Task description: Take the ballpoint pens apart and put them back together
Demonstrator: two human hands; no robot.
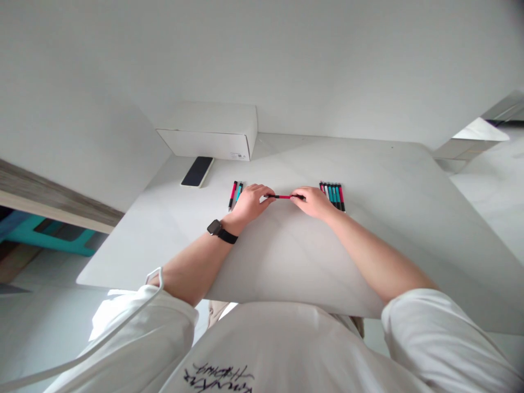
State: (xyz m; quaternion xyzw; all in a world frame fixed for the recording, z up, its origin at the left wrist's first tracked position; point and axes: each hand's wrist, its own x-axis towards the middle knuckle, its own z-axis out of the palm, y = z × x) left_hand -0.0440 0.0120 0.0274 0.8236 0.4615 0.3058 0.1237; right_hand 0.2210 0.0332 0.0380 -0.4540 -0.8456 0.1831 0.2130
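Between my two hands a red and black pen [283, 197] lies level, held just above or on the table; the exact gap is hard to judge. My left hand [252, 203] pinches its left end, and my right hand [314, 202] pinches its right end. Close beside my left hand are a red pen [233, 193] and a teal pen [239, 192], partly covered by the hand. A row of several pens [336, 195] in red, white and teal with black parts lies side by side just right of my right hand, which hides some of them.
A white box [207, 143] stands at the back left against the wall. In front of it lies a phone [197, 172] with a dark screen. The white table [282, 262] has a rounded far right corner. A white cord [102, 346] runs along my left sleeve.
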